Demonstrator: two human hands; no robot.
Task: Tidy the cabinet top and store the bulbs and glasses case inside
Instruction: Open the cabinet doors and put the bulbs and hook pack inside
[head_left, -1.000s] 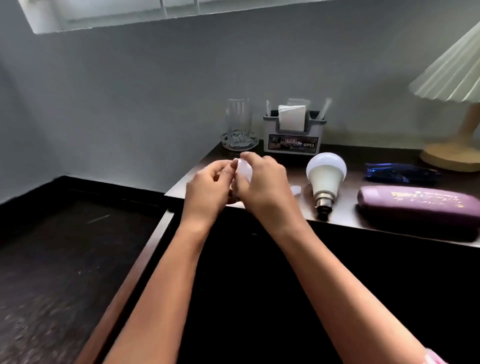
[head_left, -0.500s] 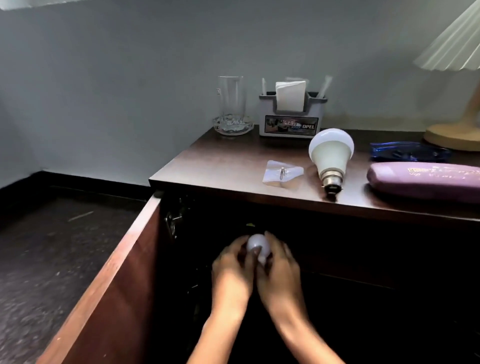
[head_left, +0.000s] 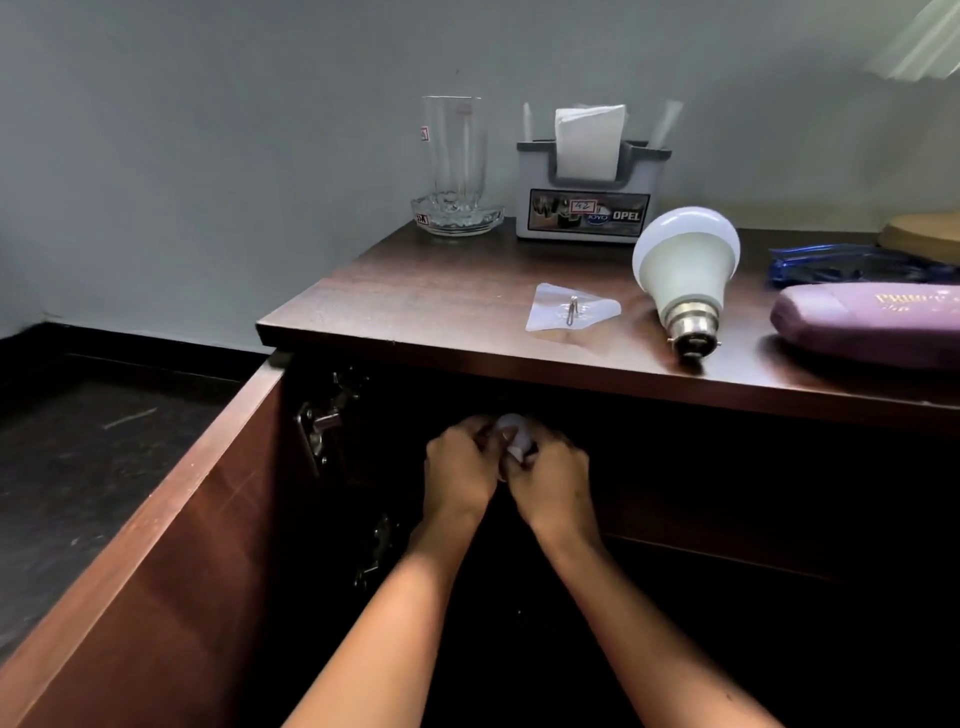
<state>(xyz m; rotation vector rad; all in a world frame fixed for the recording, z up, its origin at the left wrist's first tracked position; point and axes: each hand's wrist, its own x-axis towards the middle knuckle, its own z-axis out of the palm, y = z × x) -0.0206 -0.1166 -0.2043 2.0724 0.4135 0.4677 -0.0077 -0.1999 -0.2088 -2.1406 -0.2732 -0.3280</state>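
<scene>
A small white bulb (head_left: 514, 436) is gripped between my left hand (head_left: 457, 467) and my right hand (head_left: 553, 475), just inside the dark opening of the cabinet, below its top edge (head_left: 467, 353). Most of the bulb is hidden by my fingers. On the brown cabinet top a large white bulb (head_left: 685, 265) lies on its side, metal base toward me. The purple glasses case (head_left: 872, 322) lies at the right edge of view. A clear adhesive hook (head_left: 571, 312) lies flat left of the large bulb.
The cabinet door (head_left: 171, 545) stands open at the left, hinges showing. At the back stand a drinking glass on a glass dish (head_left: 457, 166) and a grey tissue holder (head_left: 589, 192). A blue plastic item (head_left: 841, 265) and a lamp base (head_left: 922, 234) sit at the right.
My two hands have carried the small bulb from above the cabinet top down into the open cabinet, and over the last half second a little deeper into the dark interior.
</scene>
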